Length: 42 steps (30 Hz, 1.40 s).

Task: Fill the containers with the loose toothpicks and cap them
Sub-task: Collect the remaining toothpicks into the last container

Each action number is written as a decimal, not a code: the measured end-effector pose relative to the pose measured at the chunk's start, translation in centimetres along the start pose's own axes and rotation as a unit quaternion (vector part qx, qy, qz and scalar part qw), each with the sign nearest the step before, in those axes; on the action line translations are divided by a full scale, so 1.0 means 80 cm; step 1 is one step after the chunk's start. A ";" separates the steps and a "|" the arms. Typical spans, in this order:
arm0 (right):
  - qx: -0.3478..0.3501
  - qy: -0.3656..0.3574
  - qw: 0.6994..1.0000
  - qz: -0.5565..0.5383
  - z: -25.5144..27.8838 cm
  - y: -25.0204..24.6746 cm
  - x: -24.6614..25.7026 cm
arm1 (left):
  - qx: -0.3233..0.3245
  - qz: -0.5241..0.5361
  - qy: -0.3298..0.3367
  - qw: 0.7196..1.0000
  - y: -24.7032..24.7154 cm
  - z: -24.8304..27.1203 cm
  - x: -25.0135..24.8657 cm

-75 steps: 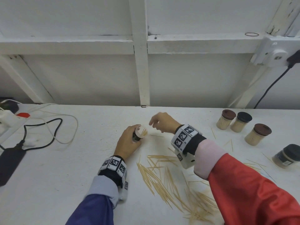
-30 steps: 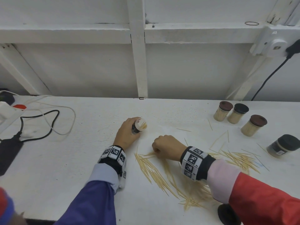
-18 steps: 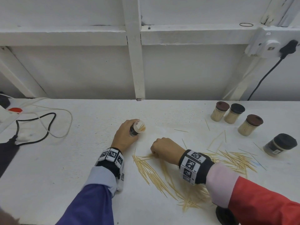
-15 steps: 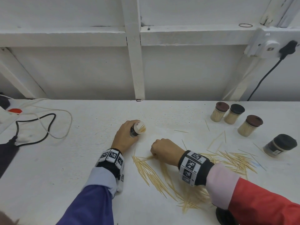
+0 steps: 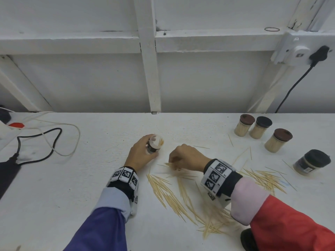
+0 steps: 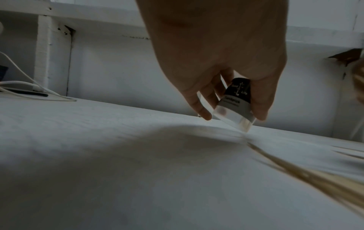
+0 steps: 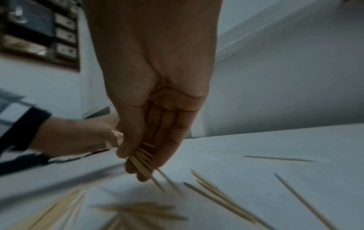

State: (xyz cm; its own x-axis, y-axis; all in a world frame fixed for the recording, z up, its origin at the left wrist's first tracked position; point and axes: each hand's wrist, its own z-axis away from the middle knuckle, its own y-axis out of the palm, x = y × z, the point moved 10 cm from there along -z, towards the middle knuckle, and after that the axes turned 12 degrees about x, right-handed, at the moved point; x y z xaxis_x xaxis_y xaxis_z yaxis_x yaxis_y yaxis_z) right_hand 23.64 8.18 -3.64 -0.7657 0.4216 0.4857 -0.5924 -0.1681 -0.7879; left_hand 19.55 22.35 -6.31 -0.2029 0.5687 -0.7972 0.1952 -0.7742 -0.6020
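My left hand (image 5: pixel 140 153) grips a small clear container (image 5: pixel 155 144) with a black label, tilted on the white table with its open mouth toward the right; a few toothpicks show inside. In the left wrist view the container (image 6: pixel 235 104) stands on its lower edge between thumb and fingers. My right hand (image 5: pixel 184 157) is curled just right of it and pinches a small bundle of toothpicks (image 7: pixel 140 157) lifted slightly off the table. Loose toothpicks (image 5: pixel 170 194) lie spread below both hands.
Three capped, filled containers (image 5: pixel 261 127) stand at the back right, and a black-capped one (image 5: pixel 310 162) lies further right. More loose toothpicks (image 5: pixel 264 178) lie near them. Cables (image 5: pixel 54 142) and a power strip occupy the far left. A black cap (image 5: pixel 248 238) sits by my right sleeve.
My right hand came back from the container to the pile, closed on a bundle of toothpicks and has lifted it a little toward the container. The left hand kept hold of the container.
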 end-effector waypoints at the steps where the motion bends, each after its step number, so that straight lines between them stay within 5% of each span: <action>1: -0.007 -0.012 0.998 -0.063 0.000 -0.005 -0.003 | 0.004 0.003 -0.004 1.000 0.001 0.000 0.001; 7: -0.084 -0.057 0.953 -0.284 -0.001 -0.050 -0.020 | 0.020 0.006 -0.013 1.000 0.005 -0.001 0.004; 12: -0.252 -0.082 0.854 -0.448 -0.001 -0.091 -0.035 | 0.036 -0.002 -0.014 0.999 0.010 -0.002 -0.001; 17: -0.290 -0.111 0.798 -0.516 -0.021 -0.080 -0.028 | 0.051 0.000 -0.001 0.999 0.014 -0.002 -0.006; 22: -0.271 -0.104 0.832 -0.473 -0.040 -0.056 -0.021 | 0.032 0.011 0.007 0.999 0.007 0.001 -0.010; 30: -0.293 -0.081 0.822 -0.481 -0.034 -0.057 -0.036 | -0.004 -0.006 0.014 1.000 -0.003 0.004 -0.012; 35: -0.301 0.053 0.892 -0.333 -0.031 -0.066 -0.087 | -0.061 0.001 0.002 0.998 -0.019 0.008 -0.003; 39: -0.283 0.107 0.915 -0.266 -0.025 -0.066 -0.118 | -0.056 0.010 -0.003 0.998 -0.019 0.008 0.001; 42: -0.198 0.164 0.955 -0.150 -0.031 -0.056 -0.124 | -0.059 0.006 -0.009 0.998 -0.019 0.007 0.002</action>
State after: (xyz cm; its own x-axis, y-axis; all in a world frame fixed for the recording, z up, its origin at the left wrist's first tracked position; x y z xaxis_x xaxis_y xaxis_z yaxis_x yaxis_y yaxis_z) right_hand 34.47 6.95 -5.87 -0.4188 0.6651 0.6183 -0.5824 0.3257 -0.7448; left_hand 18.68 23.45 -5.50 -0.2164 0.5536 -0.8042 0.3101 -0.7421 -0.5943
